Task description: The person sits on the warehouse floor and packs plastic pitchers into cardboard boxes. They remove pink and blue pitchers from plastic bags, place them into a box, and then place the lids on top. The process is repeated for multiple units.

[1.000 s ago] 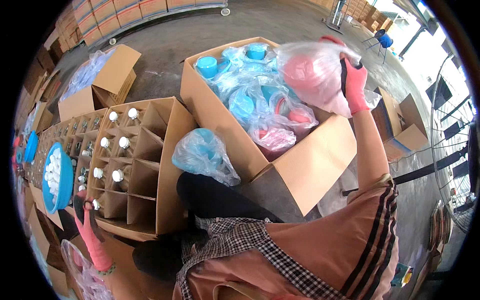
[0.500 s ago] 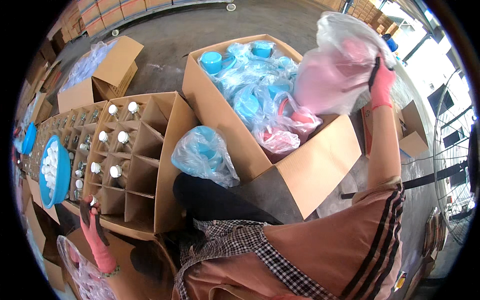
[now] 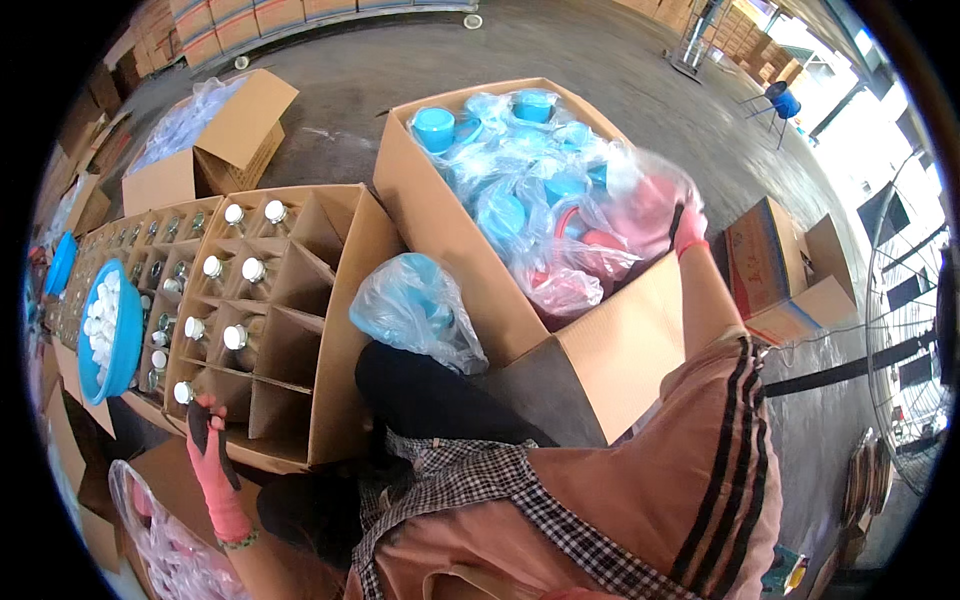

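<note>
My right hand (image 3: 688, 230), in a pink glove with dark patches, is closed on a clear plastic bag (image 3: 645, 195) with something pink inside, blurred by motion. The bag is at the right side of a large open carton (image 3: 455, 255) full of bagged light blue and pink plastic cups. My left hand (image 3: 213, 465), gloved alike, has its fingers partly spread beside a white-capped glass bottle (image 3: 184, 392) at the near left corner of a divided carton (image 3: 345, 330). Several capped bottles stand in its left cells; a bagged blue item (image 3: 415, 305) lies between the two cartons.
A blue basin (image 3: 122, 340) of white caps rests over more boxed bottles on the left. Pink items in plastic (image 3: 170, 540) lie at lower left. An open carton (image 3: 225, 140) stands behind, another (image 3: 775, 270) at right, near a fan cage (image 3: 900, 330).
My right hand has lowered the plastic bag from above the right side down to the large carton. My left hand has shifted slightly right, off the bottle's cap, which shows now.
</note>
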`<action>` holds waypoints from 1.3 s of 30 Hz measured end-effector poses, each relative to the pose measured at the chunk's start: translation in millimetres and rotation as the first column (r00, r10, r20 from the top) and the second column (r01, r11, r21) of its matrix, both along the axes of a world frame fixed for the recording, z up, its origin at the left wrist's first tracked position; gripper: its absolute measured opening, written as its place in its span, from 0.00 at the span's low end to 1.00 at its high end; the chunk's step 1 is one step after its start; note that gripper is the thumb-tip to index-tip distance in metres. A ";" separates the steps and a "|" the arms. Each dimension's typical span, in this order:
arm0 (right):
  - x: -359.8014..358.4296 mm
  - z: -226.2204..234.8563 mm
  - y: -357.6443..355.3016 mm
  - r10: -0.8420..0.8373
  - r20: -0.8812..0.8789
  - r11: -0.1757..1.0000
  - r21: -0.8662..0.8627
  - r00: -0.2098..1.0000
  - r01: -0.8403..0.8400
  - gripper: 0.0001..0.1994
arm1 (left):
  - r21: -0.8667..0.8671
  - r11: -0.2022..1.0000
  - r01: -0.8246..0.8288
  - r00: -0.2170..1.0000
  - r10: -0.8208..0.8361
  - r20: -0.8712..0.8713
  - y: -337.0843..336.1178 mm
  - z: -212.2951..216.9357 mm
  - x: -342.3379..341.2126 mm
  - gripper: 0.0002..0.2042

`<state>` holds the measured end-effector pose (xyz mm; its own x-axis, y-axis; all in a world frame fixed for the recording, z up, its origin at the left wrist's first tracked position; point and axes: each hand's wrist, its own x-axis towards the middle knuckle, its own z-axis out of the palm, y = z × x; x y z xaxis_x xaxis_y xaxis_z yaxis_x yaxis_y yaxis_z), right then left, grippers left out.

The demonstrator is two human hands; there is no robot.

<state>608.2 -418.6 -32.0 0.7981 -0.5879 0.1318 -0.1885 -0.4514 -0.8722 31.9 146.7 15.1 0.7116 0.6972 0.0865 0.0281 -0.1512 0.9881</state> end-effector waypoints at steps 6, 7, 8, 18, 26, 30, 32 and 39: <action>-40.1 -65.8 -22.4 0.193 0.052 0.981 0.012 0.980 -0.193 0.24 | -0.051 0.992 -0.119 0.990 0.115 -0.079 4.5 -27.5 -35.2 0.14; -47.6 -54.7 11.2 0.141 -0.015 0.967 -0.213 0.990 -0.141 0.25 | -0.075 0.979 -0.191 0.980 0.186 -0.067 -6.4 -21.2 -39.2 0.14; -61.3 -27.9 54.9 0.092 -0.051 0.894 -0.435 0.994 -0.105 0.26 | -0.103 0.958 -0.269 0.963 0.265 -0.047 -19.8 -12.7 -41.0 0.14; -269.6 -34.0 326.3 0.840 -0.500 -0.047 -0.456 0.211 -0.889 0.33 | 0.259 0.954 0.151 0.979 -0.108 -0.172 -96.6 -18.6 19.6 0.20; -308.7 -45.1 373.4 0.841 -0.541 -0.278 -0.387 -0.028 -0.879 0.26 | 0.071 0.990 -0.123 0.984 0.131 -0.123 -120.0 -87.9 -52.9 0.17; -295.2 -86.4 369.8 0.896 -0.257 -0.249 0.386 -0.362 -0.888 0.24 | 0.228 0.967 -0.117 0.981 0.148 -0.123 -129.9 -98.2 -63.4 0.16; -307.0 -47.9 373.6 0.879 -0.340 -0.184 0.402 -0.333 -0.897 0.24 | 0.191 0.974 -0.120 0.989 0.134 -0.067 -129.2 -98.7 -67.7 0.16; -275.6 124.0 335.7 0.942 -0.331 -0.068 -0.026 -0.055 -0.997 0.22 | 0.191 0.976 -0.103 0.993 0.114 -0.045 -121.3 -85.3 -74.5 0.15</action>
<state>332.6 -82.9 92.0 0.5360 0.8350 -0.1246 0.5020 -0.4339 -0.7482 -42.6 25.3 -70.2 0.6400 0.7454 0.1866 0.1079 -0.3276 0.9386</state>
